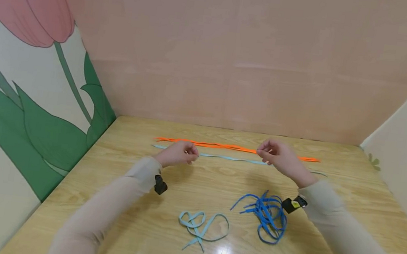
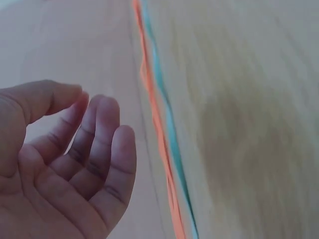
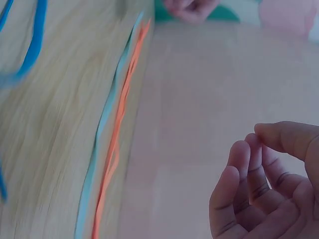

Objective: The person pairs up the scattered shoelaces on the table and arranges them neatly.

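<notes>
Several orange shoelaces (image 1: 224,146) lie stretched straight side by side along the far part of the table. Just nearer runs a straight light blue shoelace (image 1: 230,158). My left hand (image 1: 179,153) hovers over the left part of these laces, thumb and index fingertips close together, other fingers loosely bent. In the left wrist view nothing shows between the left hand's fingers (image 2: 122,154). Above the right part, my right hand (image 1: 280,156) has a similar relaxed bend, its thumb near the index fingertip. The right wrist view shows no lace in the right hand (image 3: 264,189).
A second light blue shoelace (image 1: 198,239) lies loosely looped near the front middle of the wooden table (image 1: 130,228). Right of it sits a tangled heap of blue shoelaces (image 1: 265,211), close to the right wrist. A pinkish wall (image 1: 234,63) stands behind the table.
</notes>
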A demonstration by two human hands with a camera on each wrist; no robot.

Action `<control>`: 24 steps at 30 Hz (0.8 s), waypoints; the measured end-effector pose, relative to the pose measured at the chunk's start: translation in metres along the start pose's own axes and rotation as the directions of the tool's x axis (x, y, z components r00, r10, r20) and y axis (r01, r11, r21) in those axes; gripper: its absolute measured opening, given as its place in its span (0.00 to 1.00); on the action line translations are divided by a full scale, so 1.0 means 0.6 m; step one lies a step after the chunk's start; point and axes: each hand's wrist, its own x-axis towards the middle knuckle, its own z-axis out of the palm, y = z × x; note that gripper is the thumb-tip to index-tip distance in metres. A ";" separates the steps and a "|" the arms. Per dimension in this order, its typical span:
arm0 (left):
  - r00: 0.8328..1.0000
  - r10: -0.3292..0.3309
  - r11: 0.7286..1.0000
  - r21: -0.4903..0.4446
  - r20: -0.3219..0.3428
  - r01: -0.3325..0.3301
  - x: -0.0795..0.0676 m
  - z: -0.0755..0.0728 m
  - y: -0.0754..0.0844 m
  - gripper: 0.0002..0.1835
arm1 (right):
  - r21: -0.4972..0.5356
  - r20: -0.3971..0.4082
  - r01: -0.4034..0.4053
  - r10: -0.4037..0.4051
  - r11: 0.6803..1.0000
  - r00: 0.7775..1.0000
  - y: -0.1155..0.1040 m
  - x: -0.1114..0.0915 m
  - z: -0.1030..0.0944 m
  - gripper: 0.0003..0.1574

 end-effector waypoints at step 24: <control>0.912 0.180 0.937 0.219 0.368 -0.273 -0.015 0.100 0.059 0.02 | -0.088 0.613 0.721 -0.533 0.687 0.583 -0.137 -0.126 0.234 0.16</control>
